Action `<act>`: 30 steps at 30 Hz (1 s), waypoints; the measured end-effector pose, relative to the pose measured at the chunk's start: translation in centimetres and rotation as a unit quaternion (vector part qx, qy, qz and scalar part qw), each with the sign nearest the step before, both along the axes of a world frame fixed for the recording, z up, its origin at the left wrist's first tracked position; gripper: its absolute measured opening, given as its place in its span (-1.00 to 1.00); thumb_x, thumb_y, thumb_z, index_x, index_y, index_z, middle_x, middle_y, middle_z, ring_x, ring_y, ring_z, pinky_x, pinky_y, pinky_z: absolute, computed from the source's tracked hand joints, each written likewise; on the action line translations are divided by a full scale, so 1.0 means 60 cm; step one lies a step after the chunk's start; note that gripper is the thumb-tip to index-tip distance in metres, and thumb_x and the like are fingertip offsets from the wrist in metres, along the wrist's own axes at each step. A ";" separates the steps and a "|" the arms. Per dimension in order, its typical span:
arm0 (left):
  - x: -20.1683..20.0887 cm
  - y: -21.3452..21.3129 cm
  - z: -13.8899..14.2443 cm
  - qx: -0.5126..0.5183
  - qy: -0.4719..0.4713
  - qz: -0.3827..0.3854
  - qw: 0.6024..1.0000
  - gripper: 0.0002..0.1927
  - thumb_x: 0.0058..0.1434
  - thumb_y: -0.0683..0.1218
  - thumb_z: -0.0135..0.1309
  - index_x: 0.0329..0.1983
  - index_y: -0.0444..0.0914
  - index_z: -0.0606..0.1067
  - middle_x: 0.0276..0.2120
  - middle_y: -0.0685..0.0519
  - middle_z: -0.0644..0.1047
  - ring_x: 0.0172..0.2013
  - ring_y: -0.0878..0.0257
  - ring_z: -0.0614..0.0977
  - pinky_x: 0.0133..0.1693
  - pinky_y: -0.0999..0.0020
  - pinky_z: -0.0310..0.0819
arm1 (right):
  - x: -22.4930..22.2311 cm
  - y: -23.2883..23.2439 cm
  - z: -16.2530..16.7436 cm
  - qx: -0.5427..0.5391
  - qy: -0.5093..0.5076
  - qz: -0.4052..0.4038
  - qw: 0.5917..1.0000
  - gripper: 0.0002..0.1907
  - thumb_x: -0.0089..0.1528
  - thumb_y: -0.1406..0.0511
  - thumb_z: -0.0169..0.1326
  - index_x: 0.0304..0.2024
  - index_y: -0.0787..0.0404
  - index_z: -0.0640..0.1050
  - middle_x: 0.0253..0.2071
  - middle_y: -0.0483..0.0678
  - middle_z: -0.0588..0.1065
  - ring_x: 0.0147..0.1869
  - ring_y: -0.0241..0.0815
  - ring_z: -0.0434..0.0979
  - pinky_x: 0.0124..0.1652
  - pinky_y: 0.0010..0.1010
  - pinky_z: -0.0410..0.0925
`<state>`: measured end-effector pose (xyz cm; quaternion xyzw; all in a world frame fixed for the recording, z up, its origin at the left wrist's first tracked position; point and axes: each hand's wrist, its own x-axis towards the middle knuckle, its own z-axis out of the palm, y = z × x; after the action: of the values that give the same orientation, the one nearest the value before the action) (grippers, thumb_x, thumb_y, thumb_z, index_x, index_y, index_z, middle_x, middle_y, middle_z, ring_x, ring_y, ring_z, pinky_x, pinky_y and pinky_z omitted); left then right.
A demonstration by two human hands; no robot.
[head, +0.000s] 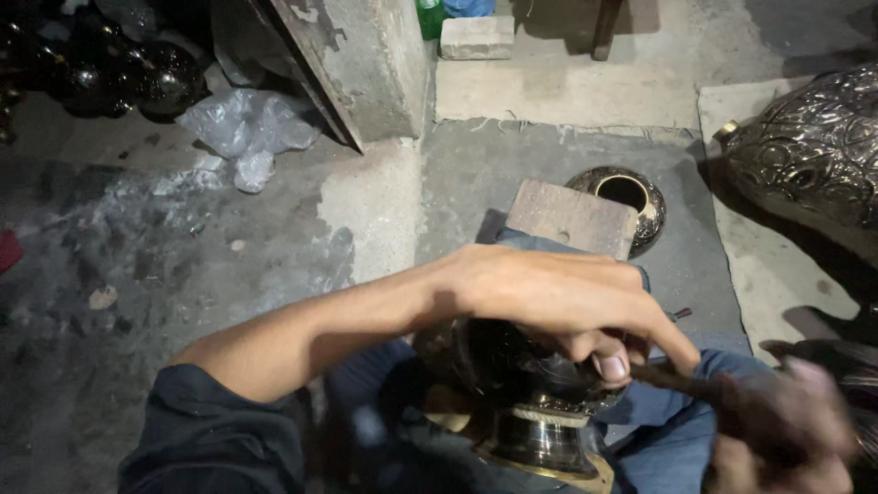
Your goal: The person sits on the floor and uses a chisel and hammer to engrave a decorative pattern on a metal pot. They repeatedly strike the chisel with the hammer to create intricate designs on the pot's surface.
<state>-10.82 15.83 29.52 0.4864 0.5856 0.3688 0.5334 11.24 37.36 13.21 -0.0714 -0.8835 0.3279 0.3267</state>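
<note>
1. Your left hand (558, 297) lies curled over the top of a dark metal vase (526, 389) that rests in your lap, fingers wrapped down its far side and the thumb pressed to the near shoulder. Hold it this firmly so the vase cannot roll.
2. Your right hand (791, 430) is blurred at the lower right. It looks closed round the handle of a thin tool (677, 377), but the blur hides the grip, so I cannot tell for sure.
3. The tool's tip meets the vase just under your left thumb. Keep the thumbnail out of the tip's path and work in short, controlled strokes.
4. The vase sits below your left palm, its flared foot (544, 448) pointing toward you between your knees.
5. A wooden block (572, 218) stands just beyond your left hand, with a round brass bowl (631, 197) behind it on the floor, and a large embossed metal pot (814, 151) at the right.
</note>
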 end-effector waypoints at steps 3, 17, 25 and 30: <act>-0.003 -0.004 -0.014 -0.023 -0.003 0.002 1.000 -0.53 0.52 0.04 -0.09 -0.28 -0.41 0.63 -0.64 0.22 0.38 -0.68 0.44 0.18 -0.61 0.54 0.09 | 0.005 0.000 -0.023 0.002 0.020 0.020 1.000 -0.40 0.22 0.51 0.08 0.30 0.50 0.24 0.12 0.40 0.44 0.20 0.14 0.52 0.31 -0.29 0.36; 0.160 -0.089 -0.064 0.163 0.107 0.604 0.773 -0.82 0.26 -0.16 0.21 -0.11 -0.27 0.51 -0.29 0.07 0.72 -0.33 0.29 0.80 -0.31 0.44 0.72 | -0.098 0.009 0.074 -0.173 -0.026 -0.036 0.984 -0.57 0.34 0.47 0.31 0.11 0.47 0.36 -0.14 0.06 0.46 -0.09 -0.25 0.48 -0.06 -0.53 0.38; 0.206 -0.050 -0.093 0.192 0.219 0.695 0.657 -0.85 0.25 -0.19 0.25 -0.14 -0.28 0.55 -0.25 0.04 0.71 -0.23 0.30 0.79 -0.19 0.47 0.69 | -0.194 0.030 0.158 -0.155 -0.068 0.116 0.979 -0.67 0.42 0.40 0.22 0.17 0.39 0.46 -0.26 0.02 0.53 -0.27 -0.25 0.53 -0.17 -0.51 0.42; 0.210 -0.046 -0.103 0.197 0.203 0.704 0.651 -0.88 0.28 -0.17 0.20 -0.15 -0.26 0.56 -0.22 0.05 0.70 -0.20 0.27 0.80 -0.14 0.46 0.71 | -0.251 0.003 0.266 0.020 -0.063 0.274 0.959 -0.41 0.15 0.33 0.20 0.20 0.36 0.37 -0.03 0.03 0.52 0.02 -0.17 0.61 0.01 -0.32 0.51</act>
<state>1.76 13.10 23.36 0.0847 0.7592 0.6326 -0.1270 -3.81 37.52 29.18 0.1596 -0.8945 0.3817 0.1693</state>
